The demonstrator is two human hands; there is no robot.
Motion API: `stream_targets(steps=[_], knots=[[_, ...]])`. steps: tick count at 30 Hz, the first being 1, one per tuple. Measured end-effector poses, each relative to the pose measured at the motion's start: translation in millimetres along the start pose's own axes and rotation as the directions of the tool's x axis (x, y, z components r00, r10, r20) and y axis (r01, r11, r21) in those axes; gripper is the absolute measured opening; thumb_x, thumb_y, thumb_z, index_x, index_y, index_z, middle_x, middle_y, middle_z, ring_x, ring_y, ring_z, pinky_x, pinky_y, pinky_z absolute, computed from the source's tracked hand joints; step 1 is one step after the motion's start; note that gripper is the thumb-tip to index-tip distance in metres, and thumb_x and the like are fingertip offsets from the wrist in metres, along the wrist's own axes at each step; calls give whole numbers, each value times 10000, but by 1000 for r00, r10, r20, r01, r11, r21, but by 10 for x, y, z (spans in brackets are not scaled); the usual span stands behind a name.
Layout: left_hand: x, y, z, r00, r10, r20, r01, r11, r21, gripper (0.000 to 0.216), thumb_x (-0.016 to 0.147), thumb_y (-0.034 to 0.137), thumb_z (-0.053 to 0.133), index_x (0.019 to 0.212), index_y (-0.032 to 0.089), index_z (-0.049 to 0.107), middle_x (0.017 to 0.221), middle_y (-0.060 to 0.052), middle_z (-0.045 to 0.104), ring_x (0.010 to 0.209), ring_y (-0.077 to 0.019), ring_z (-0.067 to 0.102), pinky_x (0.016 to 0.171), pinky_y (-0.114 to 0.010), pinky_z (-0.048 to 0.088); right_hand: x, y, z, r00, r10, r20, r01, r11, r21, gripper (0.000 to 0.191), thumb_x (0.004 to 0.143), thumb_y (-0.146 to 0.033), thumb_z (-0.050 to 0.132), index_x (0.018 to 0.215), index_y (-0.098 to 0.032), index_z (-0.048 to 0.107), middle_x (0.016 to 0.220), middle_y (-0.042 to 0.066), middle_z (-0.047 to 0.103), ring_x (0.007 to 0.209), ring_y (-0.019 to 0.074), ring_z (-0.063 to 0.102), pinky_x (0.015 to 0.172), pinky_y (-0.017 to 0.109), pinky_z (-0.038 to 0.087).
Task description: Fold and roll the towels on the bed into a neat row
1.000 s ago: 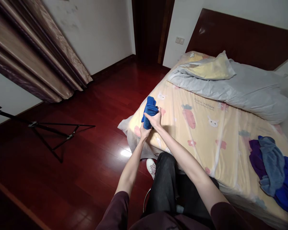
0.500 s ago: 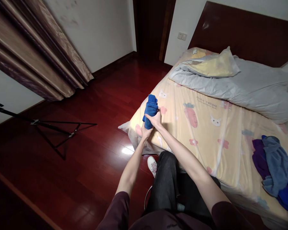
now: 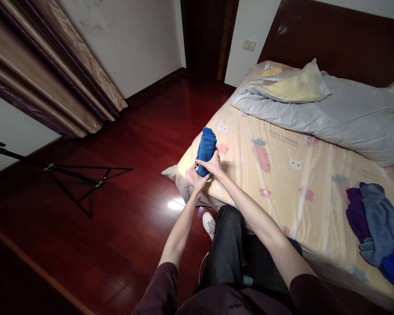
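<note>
A blue towel (image 3: pixel 206 151), rolled into a compact bundle, is held over the near left corner of the bed. My left hand (image 3: pixel 198 178) grips its lower end from the left and below. Around its right side wraps my right hand (image 3: pixel 214 163), with the thumb laid across the front of the roll. The fingers behind the towel are hidden. Both hands are closed on it.
The bed (image 3: pixel 243 175) has a printed yellow sheet. Grey bedding (image 3: pixel 341 113) lies towards the headboard. Crumpled purple, grey-blue and blue cloths (image 3: pixel 377 223) lie at the right. A black tripod (image 3: pixel 75 175) stands on the red floor (image 3: pixel 144 144), near the curtain (image 3: pixel 59 78).
My left hand has shifted up slightly, its thumb now showing near the right thumb on the towel. The towel's wrapped outer layer looks smoother. The view has tilted a little.
</note>
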State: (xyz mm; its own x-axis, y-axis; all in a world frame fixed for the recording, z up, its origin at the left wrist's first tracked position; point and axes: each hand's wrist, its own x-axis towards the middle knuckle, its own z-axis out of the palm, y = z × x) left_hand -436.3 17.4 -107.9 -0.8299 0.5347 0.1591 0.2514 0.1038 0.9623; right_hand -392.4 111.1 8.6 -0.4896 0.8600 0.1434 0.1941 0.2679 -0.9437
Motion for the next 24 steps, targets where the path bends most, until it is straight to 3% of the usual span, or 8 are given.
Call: stream_targets(steps=[2, 5, 9, 12, 16, 19, 24], knots=[[-95, 52, -57, 995, 88, -37, -86, 995, 55, 827, 733, 263, 870, 1433, 168, 439, 1520, -199, 445, 1507, -314, 325, 1242, -473, 317, -96, 136, -62, 1000, -11, 20, 11, 1000, -9, 1052, 544, -407, 964, 1446, -206, 462, 1408, 160, 621, 1416, 327, 533, 1219, 520, 410], [-218, 126, -140, 988, 155, 27, -157, 980, 121, 730, 793, 293, 820, 1440, 201, 493, 1567, -181, 425, 1558, -345, 262, 1296, -529, 207, -392, 423, -219, 996, 59, 64, -58, 998, -28, 1098, 569, -436, 956, 1511, -208, 439, 1524, 181, 542, 1484, 329, 466, 1259, 518, 353], [-249, 202, -189, 966, 166, 200, -201, 965, 168, 550, 827, 275, 749, 1363, 263, 626, 1619, -135, 405, 1549, -371, 295, 1295, -569, 197, -1121, 905, -628, 954, 259, 150, -252, 966, -65, 1020, 683, -523, 877, 1565, -305, 415, 1599, 154, 486, 1469, 335, 498, 1186, 563, 444], [-237, 262, -205, 957, 162, 242, -214, 955, 206, 445, 828, 246, 718, 1272, 254, 687, 1606, -132, 425, 1528, -386, 315, 1286, -592, 205, -1821, 1267, -1180, 929, 346, 128, -348, 938, -9, 968, 738, -522, 833, 1580, -280, 421, 1648, 191, 410, 1436, 342, 540, 1155, 533, 488], [-262, 313, -218, 943, 133, 304, -240, 905, 351, 478, 849, 299, 678, 1315, 198, 658, 1610, -168, 405, 1499, -394, 339, 1257, -597, 245, -2696, 1590, -2194, 879, 466, -106, -455, 883, 112, 890, 709, -507, 843, 1495, -243, 519, 1546, 203, 540, 1318, 317, 642, 1104, 514, 532], [-232, 319, -176, 937, 118, 329, -280, 815, 507, 537, 883, 383, 642, 1362, 138, 632, 1647, -202, 338, 1492, -416, 329, 1240, -598, 242, -3210, 1683, -3053, 765, 508, -395, -482, 859, 172, 783, 683, -472, 855, 1372, -198, 606, 1395, 192, 666, 1186, 290, 707, 1097, 512, 528], [-234, 474, -106, 911, 259, 321, -402, 731, 552, 550, 888, 431, 628, 1328, 102, 651, 1644, -205, 353, 1488, -452, 320, 1242, -635, 191, -3819, 1692, -4390, 469, 437, -767, -503, 846, 175, 641, 712, -415, 793, 1278, -153, 649, 1274, 192, 721, 1079, 278, 730, 1032, 489, 563]])
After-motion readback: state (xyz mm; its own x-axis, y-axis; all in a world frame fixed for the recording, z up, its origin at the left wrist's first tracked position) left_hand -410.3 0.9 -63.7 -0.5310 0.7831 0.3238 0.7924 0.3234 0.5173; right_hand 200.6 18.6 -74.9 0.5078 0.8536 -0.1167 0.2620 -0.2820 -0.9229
